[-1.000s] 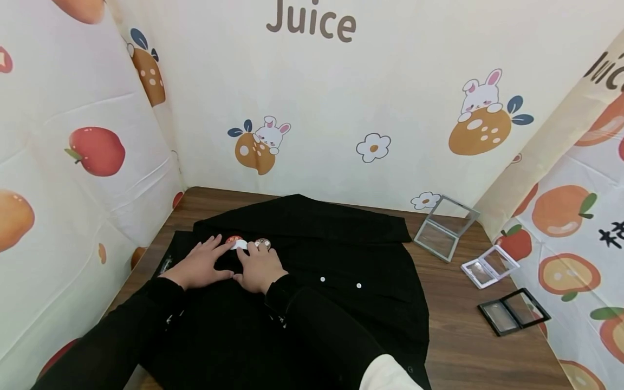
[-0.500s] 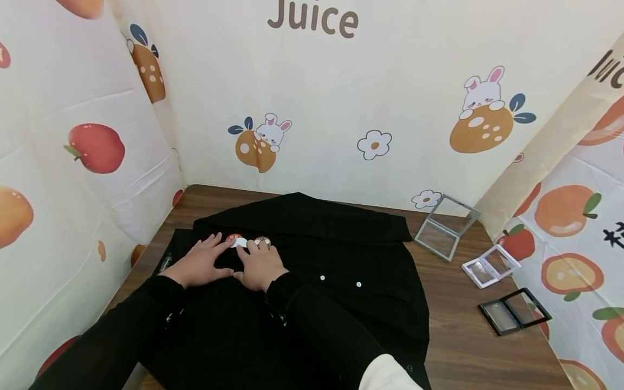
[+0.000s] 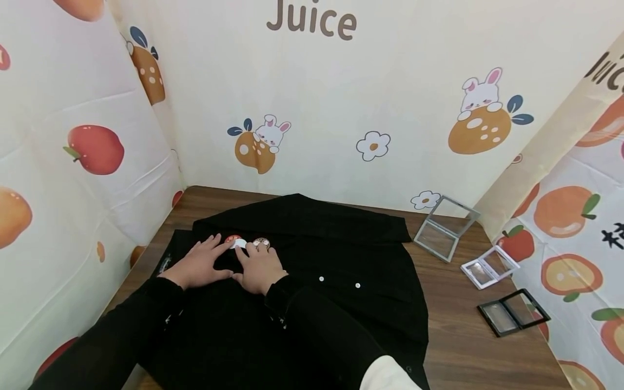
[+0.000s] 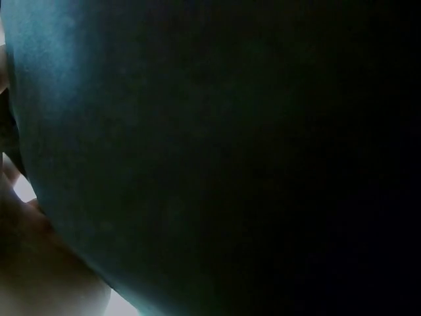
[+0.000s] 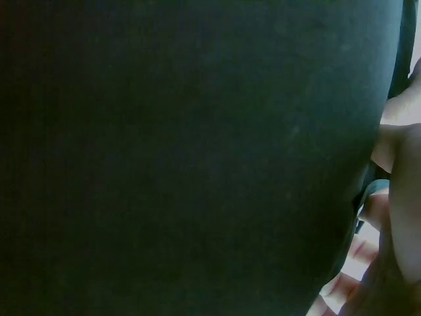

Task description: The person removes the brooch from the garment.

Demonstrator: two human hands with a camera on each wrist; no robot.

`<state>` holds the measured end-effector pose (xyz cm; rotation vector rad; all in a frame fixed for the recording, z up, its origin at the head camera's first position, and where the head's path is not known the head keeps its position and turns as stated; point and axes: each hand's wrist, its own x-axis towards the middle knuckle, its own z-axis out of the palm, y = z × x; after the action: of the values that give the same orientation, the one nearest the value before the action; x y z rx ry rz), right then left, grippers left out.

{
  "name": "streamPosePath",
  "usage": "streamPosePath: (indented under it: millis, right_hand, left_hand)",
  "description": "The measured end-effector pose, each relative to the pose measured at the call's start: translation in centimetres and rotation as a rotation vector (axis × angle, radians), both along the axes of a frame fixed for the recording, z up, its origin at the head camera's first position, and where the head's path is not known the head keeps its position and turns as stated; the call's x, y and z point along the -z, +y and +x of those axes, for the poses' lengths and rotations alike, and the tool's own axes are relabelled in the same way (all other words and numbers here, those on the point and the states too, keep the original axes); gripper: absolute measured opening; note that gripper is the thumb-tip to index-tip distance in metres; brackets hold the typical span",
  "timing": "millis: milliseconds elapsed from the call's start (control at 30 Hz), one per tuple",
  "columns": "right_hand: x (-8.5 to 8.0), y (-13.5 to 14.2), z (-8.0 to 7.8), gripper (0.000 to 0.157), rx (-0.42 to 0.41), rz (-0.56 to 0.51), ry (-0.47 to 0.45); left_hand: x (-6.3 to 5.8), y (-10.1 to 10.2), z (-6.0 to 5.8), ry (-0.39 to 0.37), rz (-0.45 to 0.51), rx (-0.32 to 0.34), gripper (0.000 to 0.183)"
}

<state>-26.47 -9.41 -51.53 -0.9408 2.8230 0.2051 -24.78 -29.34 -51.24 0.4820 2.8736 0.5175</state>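
Note:
A black garment [image 3: 370,319] lies spread over the table. Both hands rest on its left part, palms down, thumbs almost meeting. Fingers of the left hand [image 3: 202,264] reach to a round red-and-white badge [image 3: 233,238], which has a white piece [image 3: 239,244] at its near side. The right hand [image 3: 261,269] has its fingertips at the white piece and at a second round badge [image 3: 262,242] with a brown-and-white pattern. What lies under the fingers is hidden. Dark cloth fills most of both wrist views, with some blurred fingers [image 5: 378,207] at the right wrist view's edge.
Two small white buttons or discs [image 3: 321,279] show on the garment right of the hands. Along the table's right side stand three unfolded mirrors: grey [image 3: 446,230], white [image 3: 489,267] and black [image 3: 514,312]. Printed curtains [image 3: 322,97] enclose the table [image 3: 468,341].

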Motion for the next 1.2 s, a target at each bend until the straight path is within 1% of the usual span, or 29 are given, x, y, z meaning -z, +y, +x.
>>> streamPosePath:
  millis: [133,300,533,700,767,867,1000,1200]
  right_hand:
    - [0.7,0.0,-0.1,0.073,-0.008,0.003,0.018]
    - [1.0,0.0,0.0,0.073,-0.023,0.023,0.029]
    - [0.4,0.3,0.0,0.072,-0.029,0.036,0.015]
    - [0.2,0.5,0.1,0.072,-0.033,0.035,0.012]
    - [0.3,0.5,0.1,0.072,-0.035,0.031,0.009]
    - [0.5,0.4,0.0,0.073,-0.035,0.03,0.009]
    - [0.7,0.4,-0.1,0.073,-0.028,0.029,0.014]
    - [1.0,0.4,-0.1,0.073,-0.026,0.018,0.003]
  left_hand:
    - [0.3,-0.1,0.1,0.006,-0.008,0.002,0.081]
    - [0.6,-0.3,0.1,0.0,-0.008,0.006,0.083]
    - [0.5,-0.3,-0.2,0.009,-0.01,0.003,0.083]
    - [0.2,-0.2,-0.4,-0.015,-0.01,0.005,0.083]
    - [-0.1,-0.2,-0.5,-0.028,-0.003,0.0,0.081]
    - [-0.6,-0.1,-0.9,-0.034,0.027,-0.029,0.072]
    - [-1.3,0.2,-1.8,0.005,0.078,-0.075,0.058]
    - [-2.0,1.1,-2.9,0.08,0.084,-0.121,0.042]
